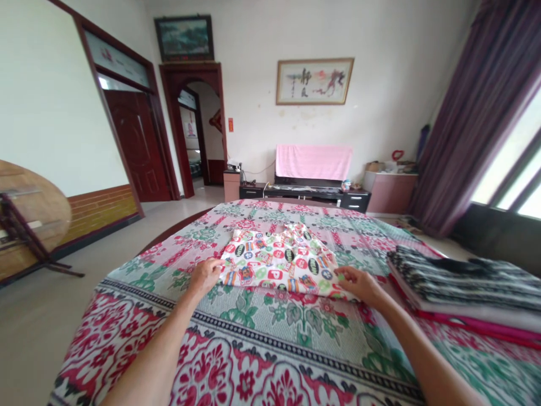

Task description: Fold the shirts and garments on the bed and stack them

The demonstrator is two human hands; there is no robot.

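A small white garment (274,262) with a colourful cartoon print lies spread on the flowered tablecloth (253,316). Its kind is not certain; the far edge is uneven, with a raised part that resembles a collar. My left hand (206,275) pinches the garment's left edge, thumb and fingers closed. At the opposite side, my right hand (359,283) has its fingers closed on the right edge, close to the near corner. The near edge runs fairly straight between both hands, and the cloth rests on the table.
To the right sits a stack of folded clothes (460,287), black-and-white striped on top with pink and red below. Beyond the table stands a low black cabinet (357,200) under a pink cloth (313,162). A folded round wooden tabletop (34,220) leans at the left.
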